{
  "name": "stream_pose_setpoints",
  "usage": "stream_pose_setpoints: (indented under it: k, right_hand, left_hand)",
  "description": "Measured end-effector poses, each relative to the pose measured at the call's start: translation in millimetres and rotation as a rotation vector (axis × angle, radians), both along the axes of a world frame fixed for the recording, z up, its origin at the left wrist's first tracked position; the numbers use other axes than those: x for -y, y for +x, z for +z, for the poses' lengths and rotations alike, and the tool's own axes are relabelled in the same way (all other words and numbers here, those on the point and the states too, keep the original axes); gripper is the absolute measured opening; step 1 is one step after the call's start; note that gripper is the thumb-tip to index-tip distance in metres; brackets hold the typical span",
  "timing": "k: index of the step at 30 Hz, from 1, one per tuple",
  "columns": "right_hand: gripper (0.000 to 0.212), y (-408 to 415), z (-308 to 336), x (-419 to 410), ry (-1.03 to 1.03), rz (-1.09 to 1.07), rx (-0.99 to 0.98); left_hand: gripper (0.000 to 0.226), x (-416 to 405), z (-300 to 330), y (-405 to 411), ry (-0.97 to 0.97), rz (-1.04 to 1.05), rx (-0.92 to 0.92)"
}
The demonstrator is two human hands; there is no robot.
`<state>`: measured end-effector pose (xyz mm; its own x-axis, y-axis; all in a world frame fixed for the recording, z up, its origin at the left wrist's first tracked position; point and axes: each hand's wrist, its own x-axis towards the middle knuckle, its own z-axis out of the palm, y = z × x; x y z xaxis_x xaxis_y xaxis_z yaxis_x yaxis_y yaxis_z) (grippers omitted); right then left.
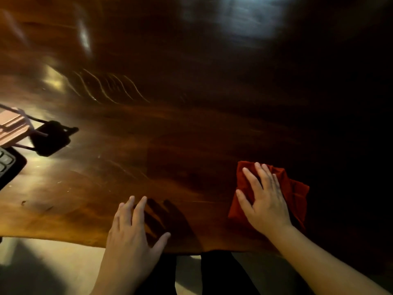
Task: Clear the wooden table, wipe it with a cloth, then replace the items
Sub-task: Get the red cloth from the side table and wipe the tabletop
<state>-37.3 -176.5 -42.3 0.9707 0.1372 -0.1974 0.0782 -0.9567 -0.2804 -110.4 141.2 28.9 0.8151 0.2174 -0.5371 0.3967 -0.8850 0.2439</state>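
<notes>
Wooden table (191, 124) lies bare beyond cloth (295, 190).

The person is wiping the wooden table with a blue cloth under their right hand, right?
Not quite: the cloth is red, not blue. The head view shows the right hand pressed flat on it on the wooden table.

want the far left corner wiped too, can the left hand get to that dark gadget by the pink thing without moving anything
Probably yes. The left hand lies flat and empty near the table edge, and only bare wood lies between it and the dark gadget. The red cloth is under the right hand.
</notes>
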Motion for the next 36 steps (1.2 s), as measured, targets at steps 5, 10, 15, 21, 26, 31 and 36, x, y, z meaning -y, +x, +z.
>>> stream_pose_setpoints:
  k: [5, 10, 15, 21, 26, 31, 36]
  right_hand:
    - [0.065, 44, -3, -38, -0.016, -0.009, 0.043]
    - [0.07, 75, -5, -94, -0.044, 0.097, 0.064]
    - [0.074, 83, -5, -152, -0.038, 0.235, 0.049]
    - [0.077, 58, -5, -196, 0.001, 0.38, 0.024]
    - [0.078, 30, -4, -190, 0.031, 0.506, 0.023]
    - [0.078, 13, -3, -158, 0.081, 0.578, -0.054]
    - [0.076, -5, -3, -94, 0.074, 0.505, -0.065]
  left_hand:
    - [0.108, -20, 0, -13, 0.002, 0.052, -0.004]
    - [0.108, -34, -1, -25, 0.03, 0.103, -0.009]
    - [0.11, -41, -3, -26, 0.041, 0.121, -0.044]
    - [0.117, -46, -2, -18, 0.041, 0.153, -0.01]
    - [0.121, -46, 1, -1, 0.069, 0.086, 0.067]
    - [0.119, -35, 1, 24, 0.089, 0.038, 0.096]
    - [0.111, -10, -7, 43, 0.058, -0.038, 0.14]
